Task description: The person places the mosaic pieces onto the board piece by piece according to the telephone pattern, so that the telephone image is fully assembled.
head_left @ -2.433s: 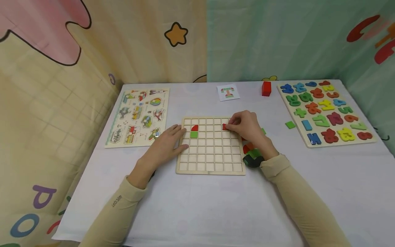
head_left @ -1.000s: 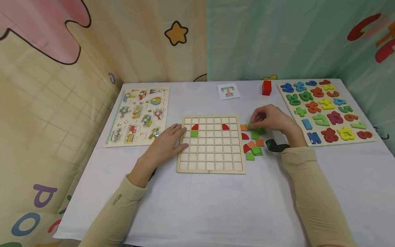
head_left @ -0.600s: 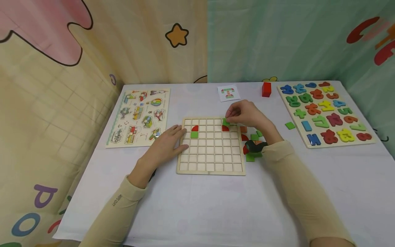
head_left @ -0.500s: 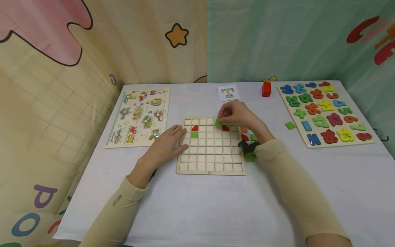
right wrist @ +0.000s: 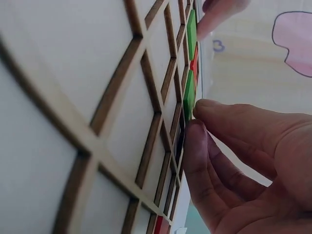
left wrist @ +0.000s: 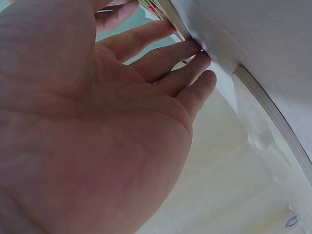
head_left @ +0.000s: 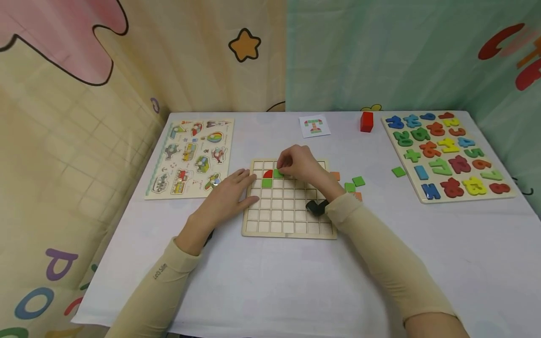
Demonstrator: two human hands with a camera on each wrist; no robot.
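A wooden grid board (head_left: 288, 236) lies in the middle of the table. My left hand (head_left: 228, 193) rests on its left edge with fingers straight; the left wrist view shows the palm (left wrist: 112, 131). My right hand (head_left: 301, 164) pinches a green square tile (head_left: 277, 173) over the second row, beside a red quarter-circle tile (head_left: 268, 174). Under that red tile sits another green square tile (head_left: 267, 183). In the right wrist view thumb and finger meet at the pinched green tile's (right wrist: 188, 95) edge. A second red tile (right wrist: 161, 225) shows there; my hand hides it from the head view.
Loose green (head_left: 358, 181) and orange tiles (head_left: 335, 175) lie right of the board, partly behind my forearm. A pattern card (head_left: 314, 126) and a red block (head_left: 367, 122) are at the back. A picture puzzle (head_left: 189, 159) stands left, a number puzzle (head_left: 448, 155) right.
My right hand let go of a red quarter-circle tile on the board, took a green square tile from the loose pile, and carried it left across the board. The left hand stayed put.
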